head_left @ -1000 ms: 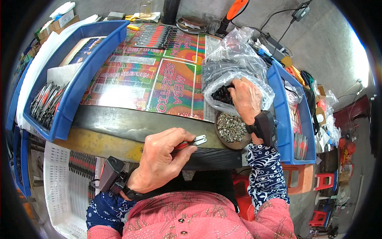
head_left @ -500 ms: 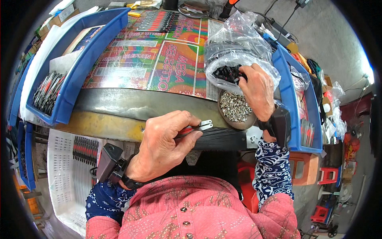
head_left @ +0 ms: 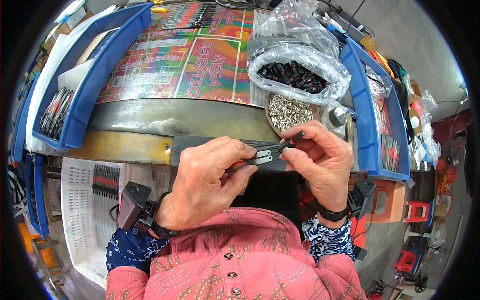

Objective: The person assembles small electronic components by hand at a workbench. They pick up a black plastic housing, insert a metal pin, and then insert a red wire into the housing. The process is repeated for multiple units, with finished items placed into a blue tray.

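My left hand [head_left: 202,175] is closed round a slim red-and-black piece, mostly hidden by the fingers. Its flat silver ends [head_left: 263,157], pierced with small holes, stick out past the thumb toward my other hand. Close by on the right, my right hand [head_left: 322,162] pinches a small black part [head_left: 296,138] between thumb and fingertips, apart from the silver ends. Beyond that hand sits a round bowl of small silver metal pins [head_left: 290,112]. Behind it, a clear plastic bag [head_left: 327,92] lies open with many black parts [head_left: 295,76] inside, some with red marks.
Blue bins stand at the left [head_left: 77,127] and right [head_left: 367,145], holding slim red-and-black pieces. A row of similar pieces [head_left: 187,16] lies on the colourful printed sheet [head_left: 165,75]. Below the bench edge is a white perforated basket [head_left: 75,210] with more pieces.
My right hand has come out of the plastic bag and moved down beside my left hand, bringing a small black part. My left hand keeps its hold on the red-and-black piece.
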Tool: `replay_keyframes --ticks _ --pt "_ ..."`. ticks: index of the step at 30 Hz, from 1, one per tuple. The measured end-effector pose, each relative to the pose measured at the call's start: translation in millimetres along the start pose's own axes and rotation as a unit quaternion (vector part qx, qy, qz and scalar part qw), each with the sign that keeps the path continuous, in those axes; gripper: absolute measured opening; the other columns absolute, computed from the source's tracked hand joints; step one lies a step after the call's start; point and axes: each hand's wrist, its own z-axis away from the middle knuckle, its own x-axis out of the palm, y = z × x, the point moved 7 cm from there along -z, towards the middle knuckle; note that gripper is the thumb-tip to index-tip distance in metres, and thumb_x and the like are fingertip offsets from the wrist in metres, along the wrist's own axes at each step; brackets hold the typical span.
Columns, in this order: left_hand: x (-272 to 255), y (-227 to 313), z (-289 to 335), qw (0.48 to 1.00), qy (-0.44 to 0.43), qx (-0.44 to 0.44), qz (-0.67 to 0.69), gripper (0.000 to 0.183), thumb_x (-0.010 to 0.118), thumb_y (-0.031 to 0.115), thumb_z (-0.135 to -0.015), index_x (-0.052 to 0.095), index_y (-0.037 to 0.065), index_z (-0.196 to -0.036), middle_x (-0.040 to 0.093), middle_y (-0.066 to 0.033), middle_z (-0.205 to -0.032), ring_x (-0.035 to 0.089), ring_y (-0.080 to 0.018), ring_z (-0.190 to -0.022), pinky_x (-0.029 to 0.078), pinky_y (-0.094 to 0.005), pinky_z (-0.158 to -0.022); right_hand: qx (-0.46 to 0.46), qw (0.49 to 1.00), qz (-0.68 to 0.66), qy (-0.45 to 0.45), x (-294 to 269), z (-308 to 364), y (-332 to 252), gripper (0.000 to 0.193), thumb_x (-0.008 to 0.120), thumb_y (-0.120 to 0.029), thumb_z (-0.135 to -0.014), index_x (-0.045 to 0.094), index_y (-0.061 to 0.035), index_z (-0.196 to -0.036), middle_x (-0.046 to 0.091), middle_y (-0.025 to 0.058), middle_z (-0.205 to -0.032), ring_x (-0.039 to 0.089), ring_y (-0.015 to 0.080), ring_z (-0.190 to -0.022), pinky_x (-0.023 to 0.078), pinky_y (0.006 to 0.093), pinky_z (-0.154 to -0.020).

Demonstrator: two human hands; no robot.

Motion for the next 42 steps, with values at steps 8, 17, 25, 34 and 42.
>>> replay_keyframes --ticks 8,17,25,34,42 --pt "9 7 6 1.000 0.006 0.010 0.006 0.023 0.074 -0.004 -0.071 0.064 -0.001 -0.091 0.063 -0.0156 -0.079 0.064 -0.0331 -0.068 0.052 -0.0374 -0.058 0.030 0.992 -0.119 -0.006 5 19 16 0.022 0.069 0.000 -0.089 0.060 0.0035 -0.109 0.065 0.0040 -0.082 0.065 0.0082 -0.069 0.051 0.0193 -0.058" --pt "11 12 12 1.000 0.005 0.025 -0.004 0.022 0.073 -0.004 -0.070 0.064 -0.001 -0.090 0.062 -0.0149 -0.076 0.063 -0.0336 -0.067 0.051 -0.0387 -0.058 0.005 0.996 -0.087 0.012 7 28 14 0.017 0.066 -0.003 -0.093 0.065 0.0048 -0.108 0.068 0.0065 -0.080 0.066 0.0102 -0.066 0.053 0.0207 -0.059" --pt "11 14 16 0.999 0.012 0.037 -0.016 0.020 0.072 -0.003 -0.072 0.064 0.000 -0.090 0.061 -0.0140 -0.075 0.062 -0.0335 -0.065 0.051 -0.0394 -0.057 0.047 0.991 -0.124 -0.003 10 32 17 0.016 0.065 -0.004 -0.093 0.065 0.0053 -0.107 0.068 0.0075 -0.079 0.065 0.0104 -0.063 0.053 0.0206 -0.054" --pt "12 13 20 0.998 -0.007 0.048 -0.044 0.024 0.074 -0.007 -0.070 0.066 -0.003 -0.093 0.065 -0.0131 -0.078 0.065 -0.0236 -0.063 0.051 -0.0298 -0.056 0.049 0.994 -0.101 -0.012 18 34 20 0.014 0.064 -0.005 -0.093 0.065 0.0063 -0.101 0.067 0.0083 -0.074 0.064 0.0119 -0.059 0.052 0.0218 -0.052" --pt "16 9 28 0.999 -0.024 0.038 -0.023 0.025 0.073 -0.007 -0.069 0.065 -0.001 -0.092 0.065 -0.0132 -0.078 0.066 -0.0276 -0.066 0.052 -0.0332 -0.058 0.053 0.990 -0.091 -0.089 26 33 27 0.012 0.065 -0.005 -0.093 0.065 0.0055 -0.099 0.066 0.0070 -0.074 0.064 0.0105 -0.060 0.054 0.0223 -0.054"
